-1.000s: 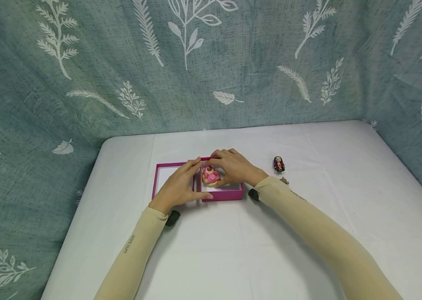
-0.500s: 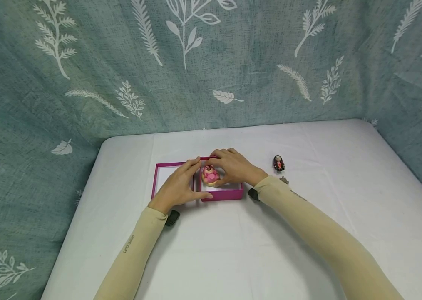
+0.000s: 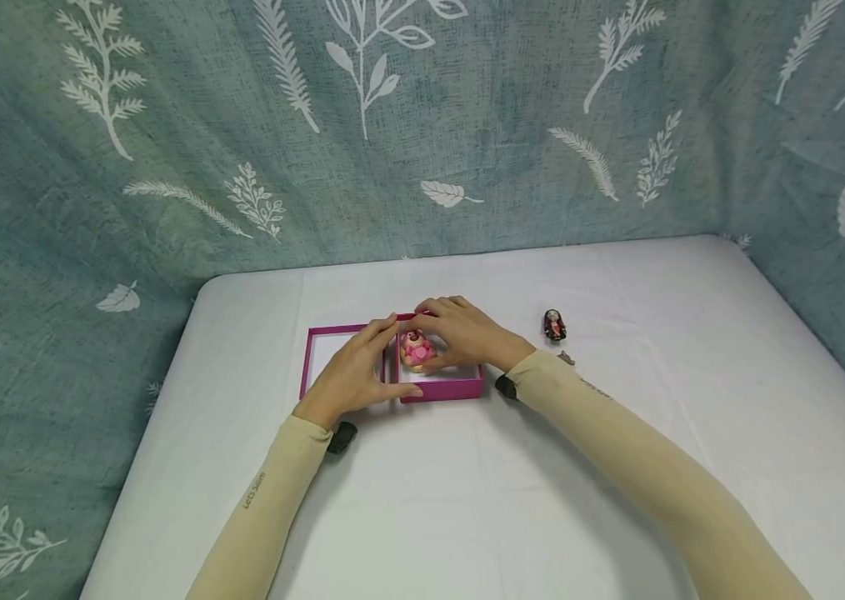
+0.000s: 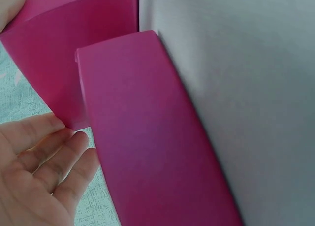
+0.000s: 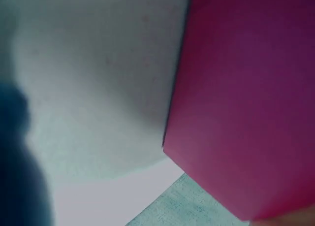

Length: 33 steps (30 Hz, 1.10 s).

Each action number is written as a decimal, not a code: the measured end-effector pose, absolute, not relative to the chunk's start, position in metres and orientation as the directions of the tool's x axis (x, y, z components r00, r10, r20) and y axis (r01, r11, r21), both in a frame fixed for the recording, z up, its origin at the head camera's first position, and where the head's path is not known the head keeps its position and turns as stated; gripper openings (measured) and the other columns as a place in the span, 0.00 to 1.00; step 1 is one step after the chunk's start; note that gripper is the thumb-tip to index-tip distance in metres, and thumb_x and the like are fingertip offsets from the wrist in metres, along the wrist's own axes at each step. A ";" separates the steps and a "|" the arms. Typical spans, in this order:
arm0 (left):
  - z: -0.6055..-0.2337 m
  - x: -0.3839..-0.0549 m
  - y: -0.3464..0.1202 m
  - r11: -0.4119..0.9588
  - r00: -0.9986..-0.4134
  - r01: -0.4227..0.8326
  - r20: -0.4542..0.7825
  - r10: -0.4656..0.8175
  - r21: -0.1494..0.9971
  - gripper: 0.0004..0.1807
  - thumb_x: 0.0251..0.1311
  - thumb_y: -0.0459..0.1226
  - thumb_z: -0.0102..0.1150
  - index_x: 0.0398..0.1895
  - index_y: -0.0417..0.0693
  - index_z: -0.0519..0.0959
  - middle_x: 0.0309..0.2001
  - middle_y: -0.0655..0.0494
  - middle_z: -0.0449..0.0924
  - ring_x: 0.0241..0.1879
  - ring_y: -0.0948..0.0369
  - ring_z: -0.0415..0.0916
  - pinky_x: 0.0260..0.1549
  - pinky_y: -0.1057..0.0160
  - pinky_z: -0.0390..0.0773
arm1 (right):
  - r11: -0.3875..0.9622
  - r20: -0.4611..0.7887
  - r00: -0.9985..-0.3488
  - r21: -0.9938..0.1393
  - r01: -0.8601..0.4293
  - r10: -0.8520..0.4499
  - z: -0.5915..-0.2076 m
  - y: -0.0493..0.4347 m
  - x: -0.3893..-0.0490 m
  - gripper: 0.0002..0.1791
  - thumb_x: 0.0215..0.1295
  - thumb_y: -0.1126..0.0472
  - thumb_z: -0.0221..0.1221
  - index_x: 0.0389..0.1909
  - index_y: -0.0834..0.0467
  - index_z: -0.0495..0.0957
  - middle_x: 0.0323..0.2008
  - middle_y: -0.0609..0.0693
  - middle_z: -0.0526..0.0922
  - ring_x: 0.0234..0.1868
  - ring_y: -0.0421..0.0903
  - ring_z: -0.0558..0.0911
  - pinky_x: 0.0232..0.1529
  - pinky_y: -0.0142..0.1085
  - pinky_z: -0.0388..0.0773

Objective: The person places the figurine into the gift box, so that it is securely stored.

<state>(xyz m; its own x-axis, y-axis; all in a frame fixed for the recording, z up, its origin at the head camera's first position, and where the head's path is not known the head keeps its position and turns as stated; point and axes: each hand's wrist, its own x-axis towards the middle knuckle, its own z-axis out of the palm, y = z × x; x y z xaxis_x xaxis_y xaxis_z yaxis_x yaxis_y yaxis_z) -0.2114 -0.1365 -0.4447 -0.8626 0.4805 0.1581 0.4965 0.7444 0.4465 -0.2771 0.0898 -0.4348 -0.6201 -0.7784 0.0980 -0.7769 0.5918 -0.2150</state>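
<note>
A magenta open box [image 3: 443,390] with a white inside stands mid-table, and a pink bear figurine [image 3: 417,352] sits in its left part. My left hand [image 3: 355,367] spans the box's left side, thumb at the front corner and fingers at the back. In the left wrist view its fingertips [image 4: 81,140] touch the box wall [image 4: 74,53]. My right hand [image 3: 463,333] reaches over the box, with thumb and fingers around the bear figurine. The right wrist view has mainly the box's outer wall [image 5: 236,103]; the bear is hidden there.
Left of the box, partly under my left hand, lies a shallow tray-like box half [image 3: 306,367] with a magenta rim. A small dark-haired doll figurine [image 3: 554,326] and a tiny grey piece [image 3: 566,357] are to the right. A leaf-patterned curtain [image 3: 392,200] hangs behind the white table [image 3: 407,500].
The head view has shifted slightly. Both hands, the box and the bear figurine keep the same places relative to each other.
</note>
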 end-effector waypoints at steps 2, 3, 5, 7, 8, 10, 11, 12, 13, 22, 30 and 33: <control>-0.445 -0.211 -0.136 0.742 -0.861 0.501 0.164 0.482 0.446 0.58 0.45 0.67 0.67 0.74 0.44 0.61 0.75 0.54 0.56 0.70 0.52 0.62 0.66 0.48 0.68 | 0.582 0.104 -0.614 -0.232 -0.780 -0.782 -0.432 0.092 -0.277 0.39 0.52 0.41 0.71 0.64 0.49 0.73 0.60 0.53 0.73 0.62 0.51 0.71 0.68 0.52 0.63; -0.445 -0.211 -0.136 0.742 -0.860 0.503 0.168 0.483 0.444 0.58 0.45 0.67 0.68 0.74 0.43 0.61 0.75 0.53 0.57 0.70 0.52 0.63 0.66 0.48 0.69 | 0.579 0.106 -0.614 -0.241 -0.779 -0.782 -0.431 0.093 -0.276 0.39 0.52 0.41 0.71 0.65 0.49 0.72 0.61 0.54 0.73 0.63 0.51 0.71 0.68 0.52 0.63; -0.445 -0.212 -0.137 0.739 -0.857 0.508 0.177 0.483 0.443 0.58 0.45 0.66 0.68 0.73 0.42 0.62 0.75 0.53 0.57 0.69 0.52 0.64 0.65 0.49 0.69 | 0.577 0.121 -0.615 -0.246 -0.779 -0.779 -0.427 0.098 -0.275 0.40 0.52 0.40 0.70 0.66 0.50 0.72 0.63 0.56 0.72 0.64 0.52 0.70 0.68 0.52 0.64; -0.445 -0.212 -0.136 0.739 -0.857 0.509 0.181 0.482 0.442 0.58 0.45 0.66 0.68 0.73 0.42 0.62 0.74 0.53 0.58 0.69 0.52 0.64 0.65 0.49 0.70 | 0.576 0.140 -0.617 -0.248 -0.779 -0.775 -0.422 0.104 -0.273 0.40 0.53 0.40 0.70 0.66 0.50 0.71 0.64 0.57 0.71 0.65 0.53 0.69 0.68 0.53 0.64; -0.445 -0.212 -0.136 0.739 -0.857 0.509 0.182 0.482 0.442 0.58 0.45 0.66 0.68 0.73 0.42 0.62 0.74 0.53 0.58 0.69 0.53 0.64 0.65 0.50 0.69 | 0.573 0.154 -0.617 -0.250 -0.780 -0.772 -0.420 0.108 -0.272 0.40 0.54 0.40 0.70 0.66 0.50 0.71 0.64 0.57 0.71 0.65 0.53 0.69 0.68 0.53 0.64; -0.445 -0.211 -0.136 0.740 -0.858 0.508 0.182 0.481 0.442 0.58 0.44 0.66 0.68 0.73 0.42 0.62 0.74 0.53 0.59 0.69 0.53 0.64 0.66 0.50 0.69 | 0.575 0.181 -0.622 -0.255 -0.777 -0.762 -0.415 0.117 -0.269 0.39 0.55 0.41 0.69 0.66 0.50 0.71 0.64 0.57 0.71 0.66 0.53 0.69 0.68 0.53 0.64; -0.445 -0.211 -0.136 0.741 -0.859 0.506 0.180 0.479 0.441 0.58 0.44 0.67 0.68 0.73 0.42 0.62 0.74 0.53 0.59 0.70 0.53 0.64 0.66 0.50 0.68 | 0.574 0.194 -0.626 -0.265 -0.775 -0.755 -0.412 0.122 -0.267 0.38 0.55 0.41 0.69 0.66 0.50 0.71 0.64 0.57 0.71 0.66 0.53 0.69 0.67 0.54 0.64; -0.445 -0.211 -0.136 0.743 -0.860 0.504 0.178 0.478 0.440 0.58 0.44 0.67 0.68 0.73 0.42 0.62 0.74 0.53 0.59 0.70 0.53 0.64 0.66 0.50 0.68 | 0.576 0.203 -0.630 -0.270 -0.772 -0.749 -0.410 0.127 -0.265 0.38 0.56 0.42 0.69 0.66 0.50 0.70 0.65 0.56 0.70 0.66 0.53 0.69 0.67 0.54 0.64; -0.445 -0.211 -0.136 0.745 -0.861 0.501 0.174 0.477 0.440 0.58 0.44 0.67 0.68 0.73 0.42 0.62 0.74 0.53 0.58 0.70 0.53 0.63 0.67 0.51 0.68 | 0.580 0.213 -0.637 -0.276 -0.767 -0.741 -0.408 0.132 -0.263 0.38 0.56 0.42 0.69 0.66 0.50 0.70 0.65 0.56 0.70 0.66 0.53 0.69 0.67 0.55 0.64; -0.446 -0.209 -0.136 0.746 -0.869 0.486 0.157 0.470 0.456 0.57 0.44 0.66 0.69 0.74 0.44 0.62 0.75 0.55 0.57 0.71 0.53 0.62 0.67 0.50 0.67 | 0.650 0.210 -0.736 -0.356 -0.671 -0.644 -0.411 0.180 -0.240 0.40 0.55 0.44 0.70 0.68 0.49 0.69 0.67 0.53 0.68 0.66 0.55 0.68 0.66 0.57 0.63; -0.447 -0.210 -0.136 0.737 -0.860 0.501 0.170 0.480 0.454 0.56 0.45 0.65 0.69 0.73 0.45 0.62 0.75 0.55 0.57 0.70 0.53 0.63 0.66 0.50 0.68 | 0.667 0.214 -0.773 -0.403 -0.627 -0.597 -0.430 0.209 -0.220 0.39 0.53 0.46 0.72 0.66 0.50 0.71 0.66 0.56 0.69 0.66 0.58 0.68 0.65 0.58 0.63; -0.446 -0.211 -0.137 0.739 -0.862 0.499 0.170 0.478 0.452 0.56 0.45 0.66 0.69 0.73 0.45 0.62 0.75 0.55 0.57 0.70 0.53 0.63 0.66 0.50 0.69 | 0.662 0.241 -0.771 -0.403 -0.632 -0.589 -0.437 0.216 -0.217 0.37 0.54 0.48 0.72 0.65 0.51 0.72 0.65 0.57 0.69 0.64 0.57 0.69 0.62 0.58 0.65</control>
